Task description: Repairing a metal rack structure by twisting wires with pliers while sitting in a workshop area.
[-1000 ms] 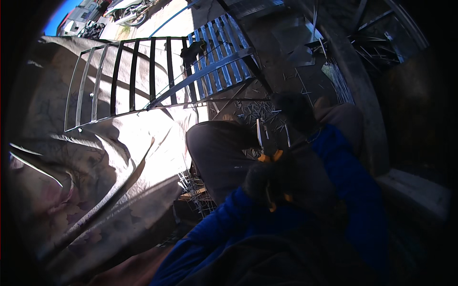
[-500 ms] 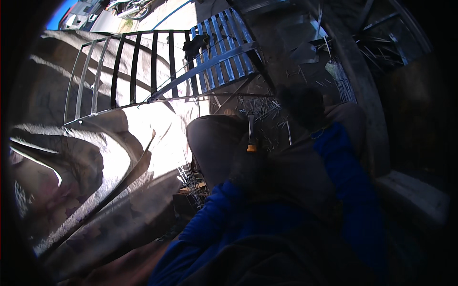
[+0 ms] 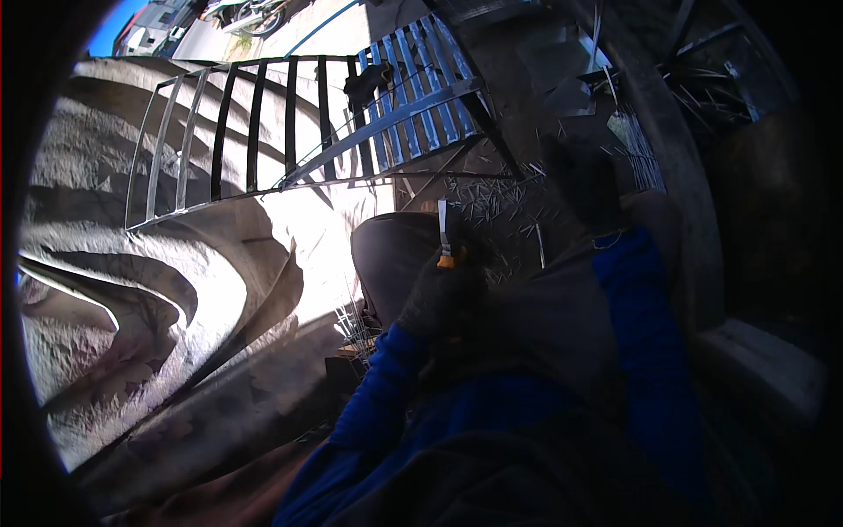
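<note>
In my gloved left hand (image 3: 443, 294), closed over my left thigh, is a tool with a flat metal blade and orange handle (image 3: 445, 237). Its blade points up and away from me. My right hand (image 3: 587, 184), in a dark glove, hangs beyond my right knee, above the dark ground. Shadow hides its fingers, and I cannot make out whether anything is in them. Thin metal rods (image 3: 643, 154) stand just to its right. Short metal pieces (image 3: 483, 198) lie scattered on the ground between my hands.
A barred metal frame (image 3: 255, 127) spans the far left, with bluish slats (image 3: 413, 97) at its right end and a black item (image 3: 366, 85) on it. Crumpled sheeting (image 3: 219, 272) spreads at left. A metal beam (image 3: 676, 167) runs along the right; thin rods (image 3: 351, 329) stand by my left knee.
My left hand has shifted slightly left and up with the flat-bladed tool, whose tip now leans a little left. My right hand has moved right. The whole view has shifted slightly.
</note>
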A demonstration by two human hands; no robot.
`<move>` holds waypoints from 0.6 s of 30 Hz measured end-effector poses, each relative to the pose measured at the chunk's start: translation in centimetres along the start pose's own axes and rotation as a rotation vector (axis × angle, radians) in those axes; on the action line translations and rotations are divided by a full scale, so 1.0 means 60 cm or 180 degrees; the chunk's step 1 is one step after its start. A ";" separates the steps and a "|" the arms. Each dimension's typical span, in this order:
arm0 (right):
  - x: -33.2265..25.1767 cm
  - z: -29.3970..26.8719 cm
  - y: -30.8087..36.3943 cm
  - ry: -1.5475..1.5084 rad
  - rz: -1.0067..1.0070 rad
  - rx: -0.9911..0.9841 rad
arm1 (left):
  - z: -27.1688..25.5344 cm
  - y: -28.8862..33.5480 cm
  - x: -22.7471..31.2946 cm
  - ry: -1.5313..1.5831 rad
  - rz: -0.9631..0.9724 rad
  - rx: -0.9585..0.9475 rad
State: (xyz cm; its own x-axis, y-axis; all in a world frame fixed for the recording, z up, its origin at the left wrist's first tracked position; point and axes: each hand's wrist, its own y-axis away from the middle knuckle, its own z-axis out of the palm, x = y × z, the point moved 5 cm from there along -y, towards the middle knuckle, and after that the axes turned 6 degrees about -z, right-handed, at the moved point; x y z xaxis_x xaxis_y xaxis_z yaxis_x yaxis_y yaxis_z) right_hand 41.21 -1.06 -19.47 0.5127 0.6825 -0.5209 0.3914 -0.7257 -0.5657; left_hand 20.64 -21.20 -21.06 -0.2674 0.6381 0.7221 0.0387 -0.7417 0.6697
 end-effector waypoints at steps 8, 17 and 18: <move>-0.007 0.077 0.017 -0.1882 0.0997 -0.0765 | 0.020 0.006 0.026 -0.0217 -0.0414 -0.0356; -0.061 0.067 0.016 -0.1716 0.0525 -0.0944 | 0.045 0.004 0.013 -0.0239 -0.0129 -0.0888; -0.065 0.066 0.014 -0.1706 0.0528 -0.0938 | 0.044 0.003 0.011 -0.0248 -0.0167 -0.0966</move>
State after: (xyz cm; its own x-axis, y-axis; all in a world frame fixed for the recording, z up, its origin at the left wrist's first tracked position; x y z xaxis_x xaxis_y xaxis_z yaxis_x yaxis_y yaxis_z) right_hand 36.52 -4.03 -20.44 0.1606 0.4517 -0.8776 0.5727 -0.7668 -0.2899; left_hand 23.01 -20.34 -19.99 -0.1863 0.6824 0.7069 -0.2655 -0.7277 0.6325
